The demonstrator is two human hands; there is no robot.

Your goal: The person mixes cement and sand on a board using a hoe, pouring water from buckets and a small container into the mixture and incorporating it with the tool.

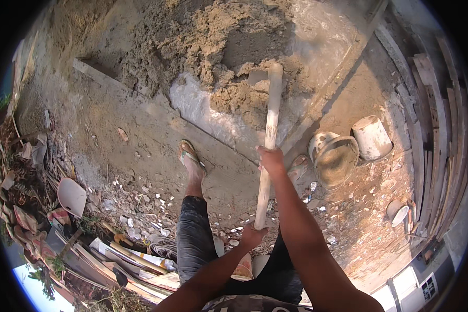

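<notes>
Gripping hoe (271, 122), left hand (254, 236) closed round butt, right hand (272, 158) closed round midshaft; blade (257, 77) at sand (192, 41), toward frame (104, 77)'s near corner. Likely stiff, head-heavy; spread hold suits.

Outdoor dirt ground (114, 119) across the frame, pale rubble (164, 208) scattered below centre, long weathered planks (439, 119) stacked along the right edge, white wall (404, 285) with a dark-paned window (429, 287) at lower right, warm sunlight over the ground at right

Bright sunlight, dark shadow beside the right-hand board (337, 76), fisheye-bent planks (436, 130), black corners.
</notes>
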